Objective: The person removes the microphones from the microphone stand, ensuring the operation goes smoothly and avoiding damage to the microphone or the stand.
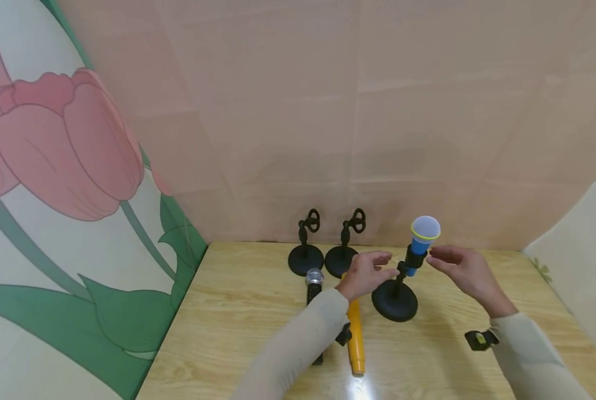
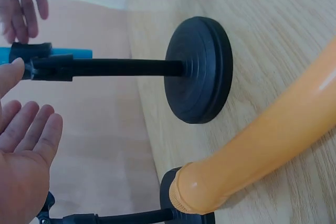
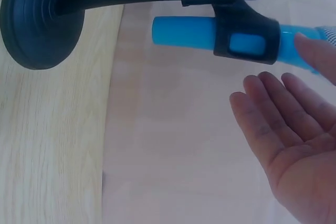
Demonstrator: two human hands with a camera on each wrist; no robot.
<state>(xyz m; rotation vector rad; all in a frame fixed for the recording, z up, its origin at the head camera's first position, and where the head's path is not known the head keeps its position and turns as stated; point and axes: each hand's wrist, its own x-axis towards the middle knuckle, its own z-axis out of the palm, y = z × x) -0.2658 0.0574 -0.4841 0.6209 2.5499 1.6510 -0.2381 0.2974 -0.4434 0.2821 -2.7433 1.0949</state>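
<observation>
Nearest the front edge of the table (image 1: 238, 311), an orange microphone (image 1: 355, 344) and a black microphone (image 1: 314, 286) are seen lying flat. Behind them, the left hand (image 1: 365, 273) and the right hand (image 1: 460, 266) are held with fingers relaxed and apart, gripping nothing, on either side of a blue microphone (image 1: 421, 239) clipped upright in a black stand (image 1: 395, 300). Two empty stands (image 1: 322, 255) are placed near the far edge.
</observation>
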